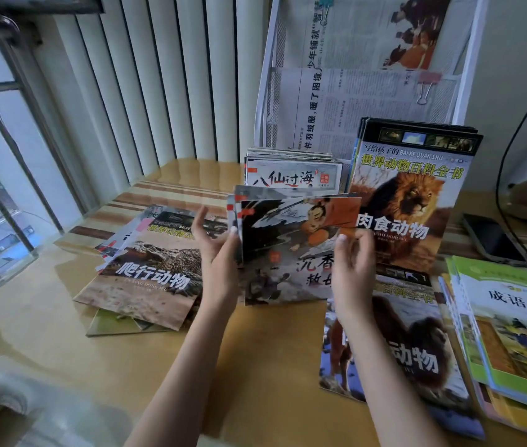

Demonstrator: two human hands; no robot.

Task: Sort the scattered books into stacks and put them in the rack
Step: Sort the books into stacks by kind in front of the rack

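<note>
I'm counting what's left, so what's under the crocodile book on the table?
Under the crocodile book, a green-covered book peeks out below, and more covers fan out behind. How many are covered, I can't tell.

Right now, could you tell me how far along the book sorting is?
Partly done. Two stacks already stand in the white rack: the lion books and small booklets. In hand: the left hand and right hand hold a bunch of picture booklets upright. Left: the crocodile pile, the camel book and the green stack lie on the table.
</note>
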